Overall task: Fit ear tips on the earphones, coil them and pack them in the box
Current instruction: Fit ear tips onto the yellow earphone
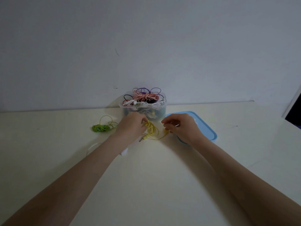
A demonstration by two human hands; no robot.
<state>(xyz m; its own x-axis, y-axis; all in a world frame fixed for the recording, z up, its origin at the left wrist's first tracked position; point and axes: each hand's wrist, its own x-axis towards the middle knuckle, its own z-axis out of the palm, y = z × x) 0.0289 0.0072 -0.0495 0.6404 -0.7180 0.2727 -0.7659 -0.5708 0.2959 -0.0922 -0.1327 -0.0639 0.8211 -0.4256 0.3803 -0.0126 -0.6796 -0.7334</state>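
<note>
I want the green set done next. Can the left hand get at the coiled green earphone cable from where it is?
Probably yes: the coiled green earphone cable lies on the table just left of the left hand, nothing between them.

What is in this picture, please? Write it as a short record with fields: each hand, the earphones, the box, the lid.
left hand: grips a bunch of the yellow earphones
right hand: pinches one end of the yellow cable
green earphones: coiled on the table, left of the hands
box: clear, open, heaped with tangled earphones
lid: blue, flat on the table, right of the box
</note>
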